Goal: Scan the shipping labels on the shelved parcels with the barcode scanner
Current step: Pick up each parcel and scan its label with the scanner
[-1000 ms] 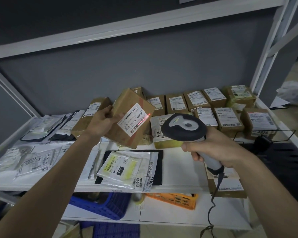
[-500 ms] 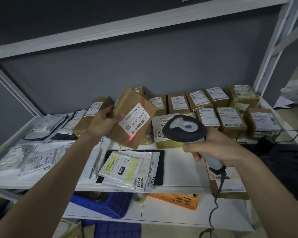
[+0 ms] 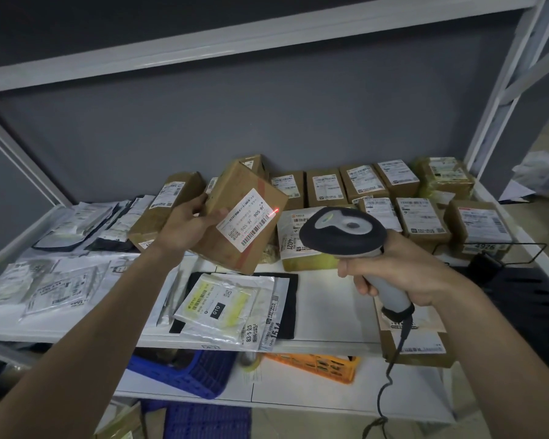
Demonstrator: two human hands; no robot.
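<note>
The left hand (image 3: 184,226) grips one tilted parcel (image 3: 244,213) above the shelf (image 3: 330,305); the right hand (image 3: 403,274) grips one barcode scanner (image 3: 343,232) beside it, its red dot (image 3: 276,211) at the label's (image 3: 249,220) edge.

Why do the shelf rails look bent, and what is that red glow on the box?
Head view: the wide-angle lens bows the shelf frame; lighting is dim; the red glow lies at the label's edge on the held box, in front of the barcode scanner.

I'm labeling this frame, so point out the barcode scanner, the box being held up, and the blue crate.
barcode scanner (image 3: 343,231), head view, on its dark head.
held box (image 3: 235,185), head view, bare cardboard above the label.
blue crate (image 3: 187,373), head view, its side wall.
</note>
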